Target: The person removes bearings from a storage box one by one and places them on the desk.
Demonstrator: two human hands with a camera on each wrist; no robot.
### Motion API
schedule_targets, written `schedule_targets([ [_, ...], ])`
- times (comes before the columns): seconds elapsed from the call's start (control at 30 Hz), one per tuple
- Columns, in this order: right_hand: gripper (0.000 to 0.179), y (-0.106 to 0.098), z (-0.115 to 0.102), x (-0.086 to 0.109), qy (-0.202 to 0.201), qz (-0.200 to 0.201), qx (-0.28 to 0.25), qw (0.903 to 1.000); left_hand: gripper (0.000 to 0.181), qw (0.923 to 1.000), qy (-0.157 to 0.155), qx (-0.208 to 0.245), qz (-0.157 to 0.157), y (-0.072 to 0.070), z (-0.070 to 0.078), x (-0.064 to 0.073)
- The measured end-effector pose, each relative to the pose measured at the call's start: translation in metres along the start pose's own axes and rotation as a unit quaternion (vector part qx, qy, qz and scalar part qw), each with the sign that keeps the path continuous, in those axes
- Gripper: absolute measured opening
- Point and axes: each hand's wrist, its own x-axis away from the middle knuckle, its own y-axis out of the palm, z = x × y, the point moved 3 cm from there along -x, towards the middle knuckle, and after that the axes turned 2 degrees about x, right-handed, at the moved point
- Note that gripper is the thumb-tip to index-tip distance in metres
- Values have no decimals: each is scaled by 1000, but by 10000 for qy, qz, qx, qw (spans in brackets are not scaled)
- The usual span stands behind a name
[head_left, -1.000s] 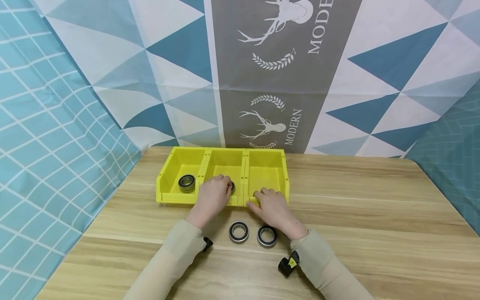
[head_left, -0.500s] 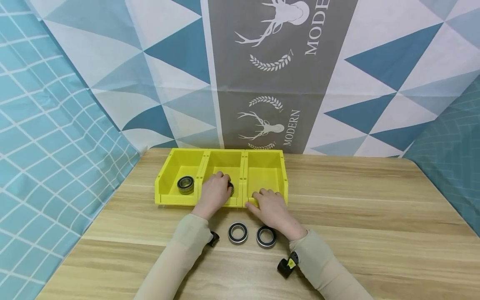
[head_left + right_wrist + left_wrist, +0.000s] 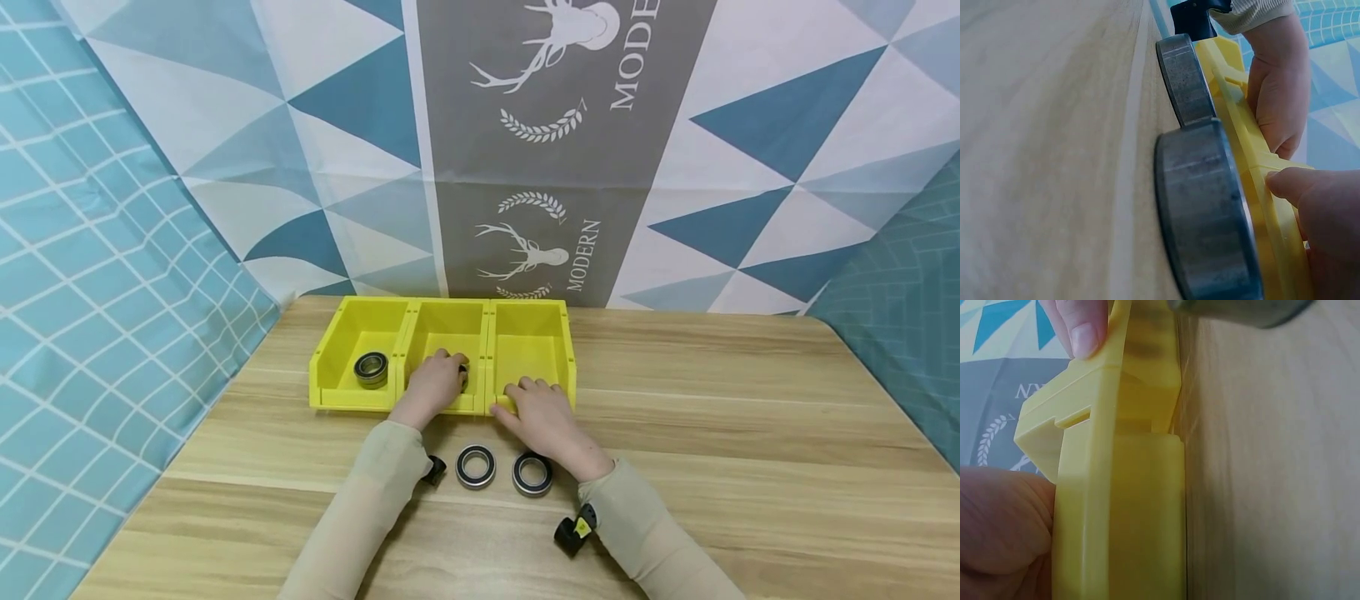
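Three joined yellow bins (image 3: pixel 529 346) stand on the table. My left hand (image 3: pixel 432 386) reaches into the middle bin, its fingers on a dark ball bearing (image 3: pixel 463 380) that they mostly cover. My right hand (image 3: pixel 542 417) grips the front wall of the right bin; in the right wrist view its thumb (image 3: pixel 1291 184) lies on the rim. In front of the bins two ball bearings lie flat on the wood, a left one (image 3: pixel 460 467) and a right one (image 3: pixel 517 476). More bearings (image 3: pixel 371 382) sit stacked in the left bin.
The wooden table (image 3: pixel 735 433) extends to both sides and toward me. A patterned cloth (image 3: pixel 525 158) hangs behind the bins, with a blue gridded cloth (image 3: pixel 112 275) at the left. Black wrist cameras hang under both sleeves, the right one (image 3: pixel 572 536) close to the table.
The left forearm has swung slightly right, and the left fingers have shifted further over the bearing in the middle bin. The right hand stays on the right bin's front wall.
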Motion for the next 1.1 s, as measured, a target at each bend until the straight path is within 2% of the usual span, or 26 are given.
schedule_targets([
  [0.1,43,0,0,0,2,5,3,10000,30,9999,128,-2,-46,1,0,0],
  [0.37,45,2,1,0,28,-62,-38,10000,25,10000,-65,4,5,1,0,0],
  [0.63,45,2,1,0,34,-29,-16,10000,19,9999,-10,11,161,1,2,-1],
  [0.9,45,1,1,-1,-1,29,43,10000,24,9995,-203,236,91,-2,0,-4],
  [1.1,45,2,1,-1,-9,-2,47,10000,23,9995,-136,145,231,-2,-1,-5],
])
